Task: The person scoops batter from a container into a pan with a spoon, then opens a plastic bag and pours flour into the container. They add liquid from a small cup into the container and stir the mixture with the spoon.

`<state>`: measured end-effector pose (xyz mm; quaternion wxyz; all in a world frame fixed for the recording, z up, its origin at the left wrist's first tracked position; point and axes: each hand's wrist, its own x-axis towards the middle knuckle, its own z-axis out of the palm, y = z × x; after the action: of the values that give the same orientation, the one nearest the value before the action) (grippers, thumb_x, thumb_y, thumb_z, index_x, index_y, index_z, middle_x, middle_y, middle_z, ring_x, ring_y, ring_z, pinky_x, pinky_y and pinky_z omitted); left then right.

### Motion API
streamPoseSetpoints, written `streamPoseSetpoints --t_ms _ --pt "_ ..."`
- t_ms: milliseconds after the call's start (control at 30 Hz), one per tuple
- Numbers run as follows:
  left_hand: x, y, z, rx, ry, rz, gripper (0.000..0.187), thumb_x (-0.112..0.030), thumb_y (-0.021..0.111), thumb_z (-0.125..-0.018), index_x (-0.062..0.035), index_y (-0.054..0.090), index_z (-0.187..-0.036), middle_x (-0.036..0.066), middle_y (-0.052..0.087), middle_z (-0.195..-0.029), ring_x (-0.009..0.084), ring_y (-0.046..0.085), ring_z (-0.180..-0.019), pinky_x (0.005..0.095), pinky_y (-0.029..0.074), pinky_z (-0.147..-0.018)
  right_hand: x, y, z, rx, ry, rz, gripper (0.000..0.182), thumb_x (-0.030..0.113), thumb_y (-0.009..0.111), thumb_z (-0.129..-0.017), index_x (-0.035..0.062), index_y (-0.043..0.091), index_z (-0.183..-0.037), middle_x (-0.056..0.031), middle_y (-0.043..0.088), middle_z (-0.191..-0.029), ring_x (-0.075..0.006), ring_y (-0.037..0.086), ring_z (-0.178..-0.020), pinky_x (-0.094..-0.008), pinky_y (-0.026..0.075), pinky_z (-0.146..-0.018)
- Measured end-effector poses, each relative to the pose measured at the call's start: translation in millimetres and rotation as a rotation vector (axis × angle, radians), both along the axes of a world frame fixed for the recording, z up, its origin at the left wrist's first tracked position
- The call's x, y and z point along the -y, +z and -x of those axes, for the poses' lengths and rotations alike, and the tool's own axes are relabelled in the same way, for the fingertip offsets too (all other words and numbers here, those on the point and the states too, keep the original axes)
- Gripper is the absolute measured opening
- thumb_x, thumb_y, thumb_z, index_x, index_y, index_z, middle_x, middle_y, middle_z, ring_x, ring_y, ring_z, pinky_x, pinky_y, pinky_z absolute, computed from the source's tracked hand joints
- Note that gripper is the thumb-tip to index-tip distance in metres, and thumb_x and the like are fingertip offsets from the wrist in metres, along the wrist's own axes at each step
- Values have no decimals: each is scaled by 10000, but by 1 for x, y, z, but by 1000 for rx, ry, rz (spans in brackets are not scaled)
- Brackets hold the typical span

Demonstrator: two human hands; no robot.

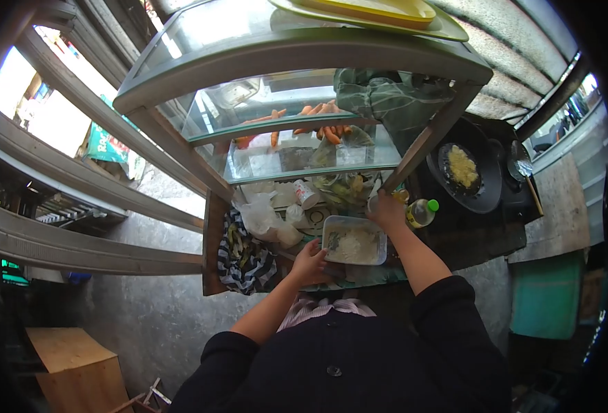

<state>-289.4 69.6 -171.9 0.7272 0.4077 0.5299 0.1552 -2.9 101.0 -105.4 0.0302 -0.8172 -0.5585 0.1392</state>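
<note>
A rectangular clear plastic container (325, 237) with a pale, flour-like mix in it sits on the worktop in front of me. My left hand (309, 266) has its fingers closed at the container's left edge. Beyond the far right corner, my right hand (388, 212) is closed around a whitish thing, mostly hidden by the fingers. Just right of that hand stands a bottle (422, 213) with a green cap. A white printed cup (307, 195) lies tilted behind the container, near white plastic bags (263, 219).
A glass display case (304, 148) with orange, carrot-like pieces (329, 131) rises behind the worktop. At right, yellow food fries in a dark wok (486, 193), beside a skimmer (519, 168). A striped cloth or bag (235, 265) lies at left.
</note>
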Motion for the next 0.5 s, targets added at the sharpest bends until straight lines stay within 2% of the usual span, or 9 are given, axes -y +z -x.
streamPoseSetpoints --t_ms 133,200,333,400,433,500 --pt "-13 -13 -10 112 -72 99 571 -264 536 -976 -147 321 -1492 86 546 -1294 193 640 -827 306 538 -677 5 29 3 -14 7 -90 600 360 780 -701 38 535 -1144 -202 655 -1013 -371 657 -948 -457 540 -807" --pt "-16 -15 -14 157 -24 244 511 -257 450 -1005 -197 312 -1493 97 527 -1306 234 641 -897 341 559 -728 12 45 7 -18 -10 -113 586 363 776 -699 45 551 -1137 -200 656 -1019 -376 654 -951 -461 539 -808" --pt "-30 -30 -22 153 -80 251 464 -214 403 -1012 -216 343 -1472 107 516 -1306 259 633 -961 365 571 -756 26 73 14 -68 -13 -268 627 339 777 -694 41 547 -1195 -203 630 -1094 -367 634 -1014 -454 524 -862" --pt "-33 -36 -27 200 29 231 439 -192 397 -1010 -207 368 -1448 100 496 -1330 273 619 -1002 387 574 -765 34 81 15 -66 -20 -326 643 333 777 -693 38 547 -1216 -204 618 -1125 -361 625 -1039 -448 516 -887" --pt "-35 -40 -28 206 12 232 439 -192 397 -1010 -207 368 -1448 100 496 -1330 273 619 -1002 387 574 -765 39 83 17 -65 7 -358 655 323 771 -694 38 546 -1239 -193 605 -1152 -348 612 -1063 -435 508 -908" --pt "-39 -46 -30 197 -25 136 419 -177 386 -1012 -208 386 -1430 83 487 -1340 277 610 -1028 391 572 -788 49 91 22 -55 22 -390 667 312 765 -694 38 546 -1261 -182 591 -1179 -335 599 -1088 -423 500 -930"
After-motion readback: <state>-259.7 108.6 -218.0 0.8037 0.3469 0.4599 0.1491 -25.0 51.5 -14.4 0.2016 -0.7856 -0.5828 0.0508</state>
